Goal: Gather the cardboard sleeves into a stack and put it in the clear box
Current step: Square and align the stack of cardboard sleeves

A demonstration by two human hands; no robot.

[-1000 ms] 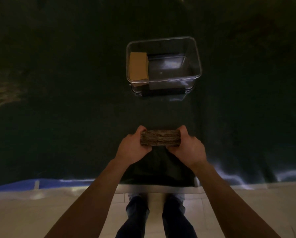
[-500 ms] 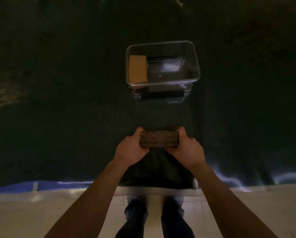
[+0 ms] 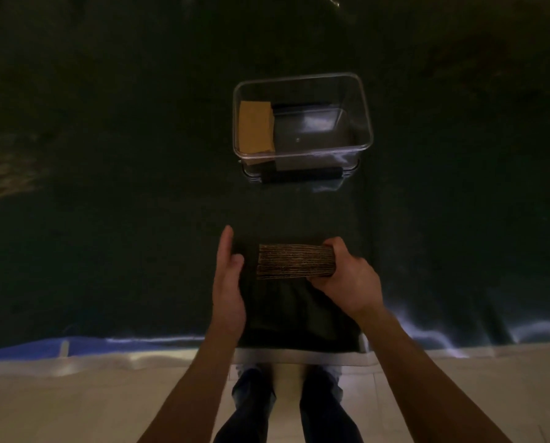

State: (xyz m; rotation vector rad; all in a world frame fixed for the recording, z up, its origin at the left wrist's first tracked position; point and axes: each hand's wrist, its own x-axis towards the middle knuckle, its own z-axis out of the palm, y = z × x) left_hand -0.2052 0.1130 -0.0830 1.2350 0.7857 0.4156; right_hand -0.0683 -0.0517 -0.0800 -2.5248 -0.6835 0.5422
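Right grip (image 3: 347,279) holds stack (image 3: 296,262); clear box (image 3: 367,123) contains one cardboard sleeve (image 3: 255,126)

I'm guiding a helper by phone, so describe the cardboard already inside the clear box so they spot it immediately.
Find the clear box on the dark table, beyond both hands. Inside it, against the left wall, sits a tan cardboard stack showing its flat face. The stack in the right hand is nearer, outside the box, and shows dark layered edges.

Dim room, light low. Dark sheet (image 3: 107,219) covers the work surface, wrinkled and glinting along its near edge. Blue strip (image 3: 43,348) at lower left, possibly tape. Pale tiled floor (image 3: 75,407) below.
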